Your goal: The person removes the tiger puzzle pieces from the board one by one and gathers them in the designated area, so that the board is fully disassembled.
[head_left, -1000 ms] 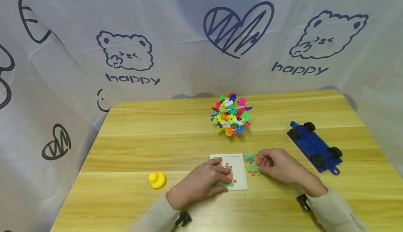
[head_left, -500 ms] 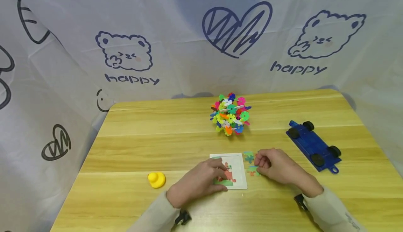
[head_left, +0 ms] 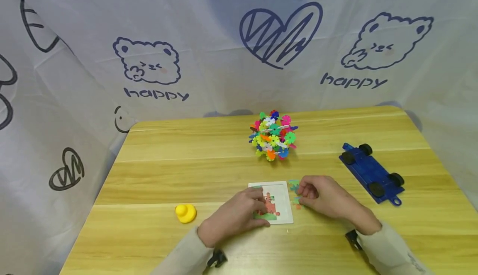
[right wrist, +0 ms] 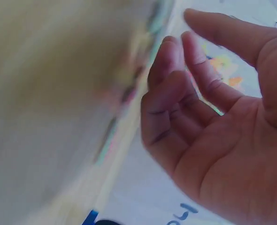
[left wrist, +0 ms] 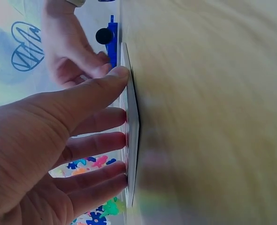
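Note:
A white-framed jigsaw board (head_left: 285,212), partly filled with red and green pieces, lies flat on the table. On it rest the fingertips of my left hand (head_left: 239,212); in the left wrist view the thumb touches the near edge of the board (left wrist: 134,140), fingers extended. Just right of the board are loose jigsaw pieces (head_left: 293,183), partly covered by my right hand (head_left: 326,196). Its fingers are loosely bent in the right wrist view, thumb apart from them, with nothing visible between. Pieces there (right wrist: 108,140) look blurred beside the fingers.
A yellow toy duck (head_left: 186,213) sits left of my left hand. Behind the board stands a ball of colourful flower discs (head_left: 274,136). To the right lies a blue toy chassis (head_left: 369,173) with black wheels. A printed white cloth (head_left: 216,71) hangs behind the table (head_left: 168,163).
My right hand has shifted left, closer to the board, covering more of the loose pieces. My left fingers have bent back a little on the board, uncovering more red.

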Tool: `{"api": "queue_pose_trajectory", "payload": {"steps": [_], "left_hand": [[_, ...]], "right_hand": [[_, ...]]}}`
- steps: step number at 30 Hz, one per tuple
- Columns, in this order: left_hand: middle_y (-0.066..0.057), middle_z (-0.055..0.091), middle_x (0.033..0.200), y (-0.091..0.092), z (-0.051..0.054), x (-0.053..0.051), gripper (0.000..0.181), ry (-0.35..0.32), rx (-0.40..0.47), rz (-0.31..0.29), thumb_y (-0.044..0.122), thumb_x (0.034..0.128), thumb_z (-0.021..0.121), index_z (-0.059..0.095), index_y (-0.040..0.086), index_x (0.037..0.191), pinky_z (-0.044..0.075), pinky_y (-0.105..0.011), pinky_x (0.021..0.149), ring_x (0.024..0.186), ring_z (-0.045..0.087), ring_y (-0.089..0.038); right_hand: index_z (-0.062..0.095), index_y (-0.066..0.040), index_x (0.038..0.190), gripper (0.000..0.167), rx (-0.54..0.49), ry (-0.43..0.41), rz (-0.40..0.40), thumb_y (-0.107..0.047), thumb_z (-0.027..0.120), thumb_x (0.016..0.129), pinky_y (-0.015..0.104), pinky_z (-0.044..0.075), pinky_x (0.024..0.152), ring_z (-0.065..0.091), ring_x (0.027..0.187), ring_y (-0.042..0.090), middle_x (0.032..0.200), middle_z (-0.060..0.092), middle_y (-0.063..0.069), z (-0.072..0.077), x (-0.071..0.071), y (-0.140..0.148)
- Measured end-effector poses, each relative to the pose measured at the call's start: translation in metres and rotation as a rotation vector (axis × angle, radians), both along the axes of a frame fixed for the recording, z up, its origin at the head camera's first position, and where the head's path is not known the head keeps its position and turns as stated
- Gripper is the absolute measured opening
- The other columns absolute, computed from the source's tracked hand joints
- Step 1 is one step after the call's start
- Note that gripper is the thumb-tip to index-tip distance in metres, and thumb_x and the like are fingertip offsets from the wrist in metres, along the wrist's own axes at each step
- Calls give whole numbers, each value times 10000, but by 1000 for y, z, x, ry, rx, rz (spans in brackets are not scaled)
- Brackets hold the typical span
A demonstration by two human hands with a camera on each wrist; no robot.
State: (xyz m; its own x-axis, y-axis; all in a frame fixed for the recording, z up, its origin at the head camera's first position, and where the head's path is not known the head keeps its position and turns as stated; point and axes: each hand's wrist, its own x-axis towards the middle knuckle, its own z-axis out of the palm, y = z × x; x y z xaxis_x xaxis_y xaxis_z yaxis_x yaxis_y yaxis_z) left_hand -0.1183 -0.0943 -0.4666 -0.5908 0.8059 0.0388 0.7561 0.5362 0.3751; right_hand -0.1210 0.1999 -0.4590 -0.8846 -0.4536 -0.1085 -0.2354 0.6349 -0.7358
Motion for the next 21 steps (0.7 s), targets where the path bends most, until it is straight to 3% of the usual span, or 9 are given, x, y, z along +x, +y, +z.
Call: {"api": "queue_pose_trajectory", "payload": {"steps": [6, 12, 17, 21], "left_hand": [[52, 710, 1026, 1, 0, 1, 221, 0, 5, 1, 355, 924, 891, 855, 145, 982, 562, -155, 907, 959, 597, -72], [52, 698, 1010, 0, -1, 1, 222, 0, 11, -7, 357, 918, 897, 868, 141, 962, 555, -139, 881, 934, 593, -60], [42, 712, 1053, -1, 0, 0, 221, -3, 15, -10, 347, 928, 890, 869, 135, 986, 565, -143, 937, 993, 630, -71], [39, 708, 1045, -2, 0, -1, 216, 14, 20, -21, 344, 926, 893, 866, 135, 973, 559, -126, 909, 960, 618, -62]], "right_hand": [[731, -142, 1037, 127, -39, 14, 75, -138, 836, 966, 223, 545, 719, 592, 795, 36, 893, 674, -86, 7, -1, -26], [761, -132, 1131, 222, 89, 50, 103, -188, 866, 943, 225, 523, 767, 590, 864, 83, 991, 687, -54, 2, -3, -51], [750, -106, 1262, 411, 204, 84, 90, -263, 900, 914, 342, 588, 893, 603, 973, 101, 1116, 679, -26, -2, 0, -64], [753, -113, 1222, 394, 221, 80, 54, -260, 919, 897, 419, 610, 948, 626, 1010, 122, 1138, 675, -17, -3, 1, -68]]}}
